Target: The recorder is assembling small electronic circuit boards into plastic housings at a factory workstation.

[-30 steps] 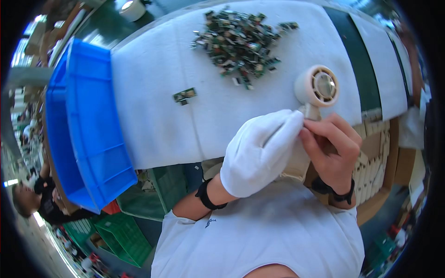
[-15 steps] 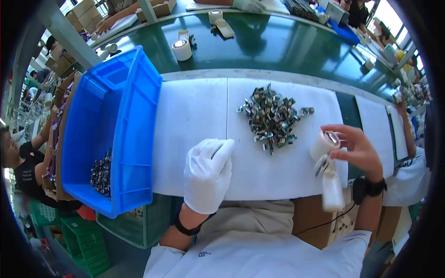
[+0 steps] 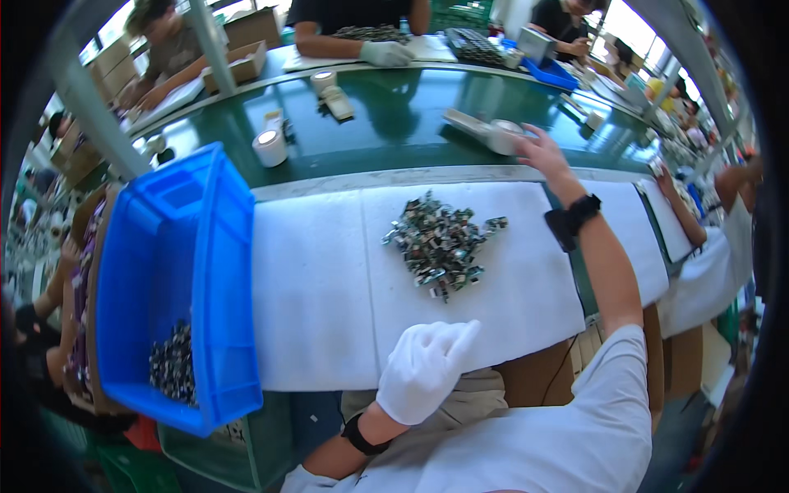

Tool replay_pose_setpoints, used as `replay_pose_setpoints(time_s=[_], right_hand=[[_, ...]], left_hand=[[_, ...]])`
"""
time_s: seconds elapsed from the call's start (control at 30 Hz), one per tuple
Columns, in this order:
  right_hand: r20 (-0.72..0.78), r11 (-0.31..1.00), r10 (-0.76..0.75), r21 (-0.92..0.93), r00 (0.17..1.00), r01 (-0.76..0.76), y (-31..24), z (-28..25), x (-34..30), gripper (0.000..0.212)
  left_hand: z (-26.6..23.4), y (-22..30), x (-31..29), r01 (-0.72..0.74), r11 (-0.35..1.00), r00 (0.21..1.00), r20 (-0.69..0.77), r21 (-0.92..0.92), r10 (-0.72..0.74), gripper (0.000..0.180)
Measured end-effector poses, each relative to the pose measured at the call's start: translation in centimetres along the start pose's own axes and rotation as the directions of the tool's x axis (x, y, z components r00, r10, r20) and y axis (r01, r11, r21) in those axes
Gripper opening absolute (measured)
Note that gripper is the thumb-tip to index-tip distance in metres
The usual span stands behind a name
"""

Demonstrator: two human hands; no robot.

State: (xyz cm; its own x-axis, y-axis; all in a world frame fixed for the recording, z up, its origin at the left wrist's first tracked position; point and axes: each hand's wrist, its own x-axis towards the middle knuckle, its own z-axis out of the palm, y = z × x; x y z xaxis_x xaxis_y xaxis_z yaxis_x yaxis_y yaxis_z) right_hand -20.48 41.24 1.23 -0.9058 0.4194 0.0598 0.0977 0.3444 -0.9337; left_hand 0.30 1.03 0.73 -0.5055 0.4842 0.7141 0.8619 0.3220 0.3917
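Note:
My right hand (image 3: pixel 544 158), bare, reaches over the green belt (image 3: pixel 386 152) with its fingers closed at the right side of a white cylindrical housing (image 3: pixel 503 138). A flat white strip-shaped part (image 3: pixel 467 123) extends from the housing to the left. My left hand (image 3: pixel 423 371) wears a white glove and hovers by the front edge of the white foam mat (image 3: pixel 312 296). Its fingers are pressed together; whatever they may hold is hidden. Just beyond it, a pile of small metal-and-green electronic parts (image 3: pixel 444 246) lies on the mat.
A tall blue bin (image 3: pixel 226 304) at the left holds more small parts (image 3: pixel 173 361). Two more white housings stand on the belt, one (image 3: pixel 269 148) nearer and one (image 3: pixel 325 82) farther. Co-workers sit across the belt, one with a gloved hand (image 3: pixel 386 54). A metal post (image 3: pixel 212 49) rises far left.
My right hand has carried the white housing from above the mat's right side forward to the belt. My left hand now appears lower and farther right. The whole view has shifted.

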Motion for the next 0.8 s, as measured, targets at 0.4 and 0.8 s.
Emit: replay_pose_setpoints(time_s=[0.4,0.8], right_hand=[[0.47,0.797,-0.185,-0.443,0.863,0.411,-9.0,-0.9,-21.4,0.034],[-0.218,0.741,-0.514,-0.601,0.83,0.3,-1.2,1.0,-31.5,0.016]], left_hand=[[0.3,-0.7,-0.7,-0.031,0.993,0.995,0.103,0.117,0.019,0.041],[0.7,0.0,-1.2,-0.041,0.981,0.99,0.144,0.19,0.014,0.04]])
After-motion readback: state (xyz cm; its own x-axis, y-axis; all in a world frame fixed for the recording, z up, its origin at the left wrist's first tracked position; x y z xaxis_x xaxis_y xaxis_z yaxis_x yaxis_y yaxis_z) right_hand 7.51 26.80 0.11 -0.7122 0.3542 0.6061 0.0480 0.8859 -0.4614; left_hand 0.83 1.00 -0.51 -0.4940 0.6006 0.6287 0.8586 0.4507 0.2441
